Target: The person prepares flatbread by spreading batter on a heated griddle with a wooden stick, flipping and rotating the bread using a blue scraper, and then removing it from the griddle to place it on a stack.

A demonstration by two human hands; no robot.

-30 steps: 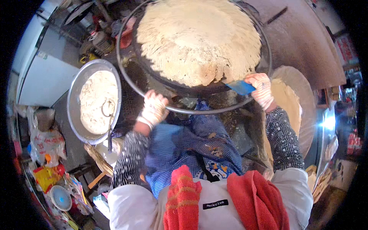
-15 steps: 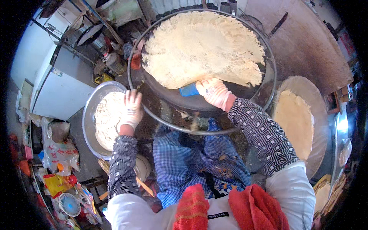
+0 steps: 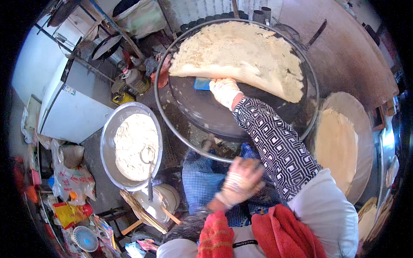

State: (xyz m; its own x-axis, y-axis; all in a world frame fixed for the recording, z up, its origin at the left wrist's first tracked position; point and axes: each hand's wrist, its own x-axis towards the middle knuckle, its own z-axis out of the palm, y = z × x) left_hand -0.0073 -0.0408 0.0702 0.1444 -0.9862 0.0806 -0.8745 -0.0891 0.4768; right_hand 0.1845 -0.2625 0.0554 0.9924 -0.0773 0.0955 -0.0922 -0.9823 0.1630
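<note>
On a large round dark griddle point(image 3: 202, 105), a wide thin pancake point(image 3: 236, 49) covers the far part, its near edge lifted and folded back. My right hand point(image 3: 226, 92), in a whitish glove, is closed around a blue scraper point(image 3: 201, 83) at that edge. In front of my lap, my left hand point(image 3: 241, 182), also gloved, is smeared by motion; its fingers do not show clearly. A metal basin point(image 3: 106, 159) of pale batter point(image 3: 133, 137) stands at the left. The metal ladle point(image 3: 150, 176) rests in it, handle over the near rim.
A metal ring point(image 3: 167, 124) surrounds the griddle. To the right, a round tray point(image 3: 365, 129) carries a finished pancake point(image 3: 335, 146). Below the basin are a white bucket point(image 3: 172, 198) and a straw brush point(image 3: 140, 208). A white cabinet point(image 3: 75, 114) stands at the far left.
My left hand has moved from the basin's edge to in front of my lap. The scraper and right hand have shifted left and farther away, and the pancake's near edge is now folded back.
</note>
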